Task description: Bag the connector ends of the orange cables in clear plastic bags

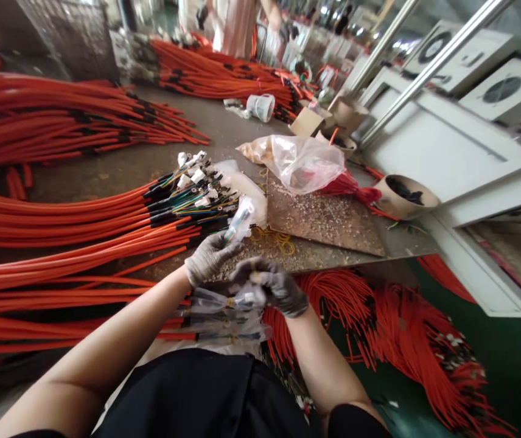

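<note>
My left hand (212, 258), in a grey work glove, is closed around a cable end whose coloured wires sit inside a clear plastic sleeve (241, 219). The sleeve points up and away from me. Just right of it, my gloved right hand (281, 288) has its fingers curled in, slightly blurred; a small yellowish bit shows at the fingertips, too unclear to name. Below both hands lie orange cables with bagged ends (228, 301), tied with yellow bands. Beyond my left hand, a bundle of orange cables (82, 213) ends in loose wires and white connectors (198, 176).
Yellow rubber bands (283, 242) lie on the worktop near a brown board (328, 222) strewn with scraps. A plastic bag (301, 159), a cardboard tub (405, 196) and a white cup (261, 107) stand beyond. Coiled orange cables (406, 328) hang at right. Another person (237, 27) stands across.
</note>
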A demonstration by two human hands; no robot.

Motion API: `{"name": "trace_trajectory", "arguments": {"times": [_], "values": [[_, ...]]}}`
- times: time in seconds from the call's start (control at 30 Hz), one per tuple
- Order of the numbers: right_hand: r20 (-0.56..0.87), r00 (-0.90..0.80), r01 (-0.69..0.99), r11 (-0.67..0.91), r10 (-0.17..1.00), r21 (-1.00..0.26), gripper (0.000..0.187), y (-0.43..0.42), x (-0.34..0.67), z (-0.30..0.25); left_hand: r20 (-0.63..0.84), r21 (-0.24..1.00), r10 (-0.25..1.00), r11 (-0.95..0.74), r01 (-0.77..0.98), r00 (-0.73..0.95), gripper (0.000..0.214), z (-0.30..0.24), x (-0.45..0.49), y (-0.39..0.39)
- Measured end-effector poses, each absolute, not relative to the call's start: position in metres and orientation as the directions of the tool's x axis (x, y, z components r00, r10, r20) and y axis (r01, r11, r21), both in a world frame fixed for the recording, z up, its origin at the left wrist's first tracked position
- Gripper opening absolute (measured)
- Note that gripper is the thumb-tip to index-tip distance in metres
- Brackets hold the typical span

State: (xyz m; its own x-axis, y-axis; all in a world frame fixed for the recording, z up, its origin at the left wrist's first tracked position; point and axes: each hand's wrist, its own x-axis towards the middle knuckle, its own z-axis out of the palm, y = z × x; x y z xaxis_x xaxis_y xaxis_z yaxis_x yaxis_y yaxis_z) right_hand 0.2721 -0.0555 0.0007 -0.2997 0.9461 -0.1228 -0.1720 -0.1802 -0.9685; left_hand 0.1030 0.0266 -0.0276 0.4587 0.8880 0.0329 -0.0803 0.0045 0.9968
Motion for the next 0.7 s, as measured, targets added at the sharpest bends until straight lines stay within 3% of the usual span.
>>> {"name": "trace_trajectory", "arguments": {"times": [0.07, 0.13, 0.2, 0.23, 0.33, 0.4, 0.47, 0.57, 0.7], "values": [[0.072, -0.120, 0.092, 0.083, 0.990, -0.992, 0.041, -0.048, 0.282, 0.019, 0.071, 0.996, 0.868, -0.092, 0.017, 0.491, 0.043, -0.034, 0.109, 0.024], [0.272, -0.077, 0.470, 0.276, 0.959, -0.838, 0.061, -0.031, 0.290, 0.041, 0.095, 0.981, 0.862, -0.167, 0.102, 0.498, 0.045, -0.037, 0.111, 0.018], [0.253, -0.167, 0.669, 0.298, 0.953, -0.681, 0.067, -0.012, 0.293, 0.058, 0.131, 0.960, 0.843, -0.239, 0.146, 0.523, 0.043, -0.035, 0.109, 0.010], [0.185, -0.229, 0.692, 0.294, 0.956, -0.660, 0.062, -0.005, 0.293, 0.063, 0.164, 0.947, 0.830, -0.284, 0.152, 0.533, 0.041, -0.034, 0.106, 0.005], [-0.035, -0.420, 0.495, 0.197, 0.907, -0.846, 0.038, 0.002, 0.288, 0.058, 0.285, 0.921, 0.810, -0.379, 0.089, 0.512, 0.034, -0.028, 0.098, -0.006], [-0.122, -0.491, 0.239, -0.001, 0.863, -0.971, 0.040, -0.003, 0.281, 0.045, 0.334, 0.932, 0.830, -0.361, -0.026, 0.448, 0.034, -0.023, 0.095, -0.010], [-0.175, -0.478, 0.039, -0.178, 0.861, -0.983, 0.049, -0.012, 0.275, 0.029, 0.336, 0.942, 0.855, -0.296, -0.160, 0.396, 0.042, -0.019, 0.096, -0.012], [-0.188, -0.313, -0.085, -0.225, 0.931, -0.971, 0.056, -0.025, 0.267, 0.011, 0.279, 0.949, 0.881, -0.193, -0.249, 0.381, 0.057, -0.015, 0.101, -0.009], [-0.147, 0.044, -0.107, -0.141, 0.988, -0.984, 0.045, -0.050, 0.243, 0.005, 0.293, 0.949, 0.929, -0.255, -0.184, 0.225, 0.052, -0.017, 0.110, 0.005]]}}
